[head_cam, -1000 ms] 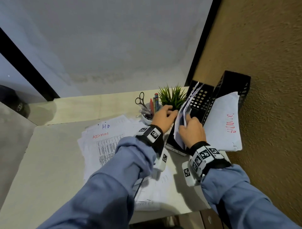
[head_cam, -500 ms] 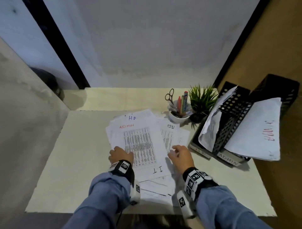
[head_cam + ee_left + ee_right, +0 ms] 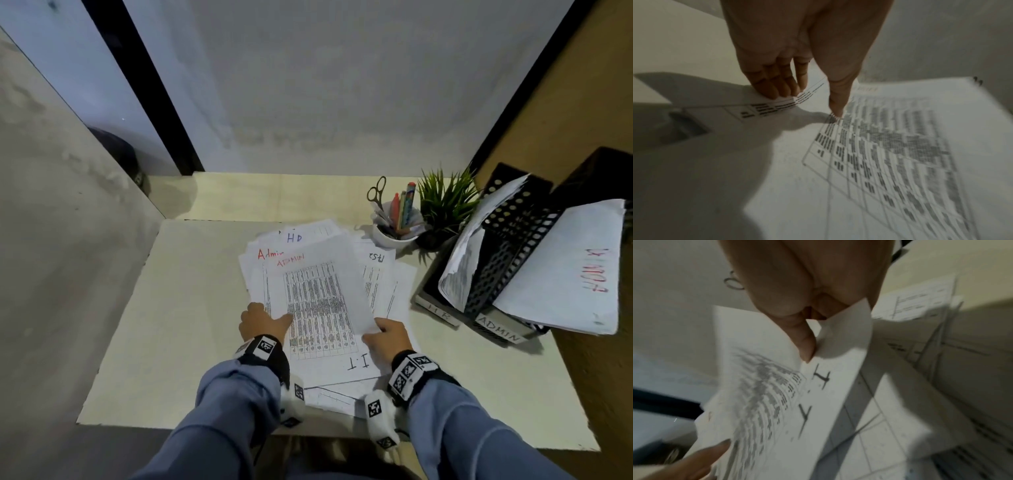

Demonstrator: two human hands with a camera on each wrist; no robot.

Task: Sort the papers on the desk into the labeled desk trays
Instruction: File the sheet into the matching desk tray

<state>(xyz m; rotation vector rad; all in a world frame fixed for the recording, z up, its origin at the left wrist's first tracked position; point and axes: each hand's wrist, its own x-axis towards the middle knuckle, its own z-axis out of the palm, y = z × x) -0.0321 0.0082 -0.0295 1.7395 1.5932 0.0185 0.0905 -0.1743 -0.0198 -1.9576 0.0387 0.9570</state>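
A loose pile of printed papers (image 3: 387, 284) lies mid-desk. The top sheet (image 3: 318, 274), marked ADMIN in red, is raised at its near right corner, where my right hand (image 3: 378, 330) pinches it; the thumb (image 3: 806, 352) is pressed to the paper. My left hand (image 3: 263, 320) is at the sheet's near left corner, fingers (image 3: 774, 91) curled on its edge, thumb (image 3: 835, 110) pressing the I.T sheet (image 3: 356, 363) below. Sheets marked HR (image 3: 294, 238) and Admin lie further back. Black mesh trays (image 3: 513, 240) labelled H.R (image 3: 440, 313) and ADMIN (image 3: 496, 330) stand at right, each holding paper.
A white cup (image 3: 394, 236) with scissors and pens and a small green plant (image 3: 445, 205) stand behind the pile, beside the trays. A grey partition closes the left side, a brown wall the right. The desk's front edge (image 3: 205, 425) runs below my wrists.
A second ago both hands were at the trays with a sheet. They came back to the pile, and the right hand has now raised the ADMIN sheet's near corner.
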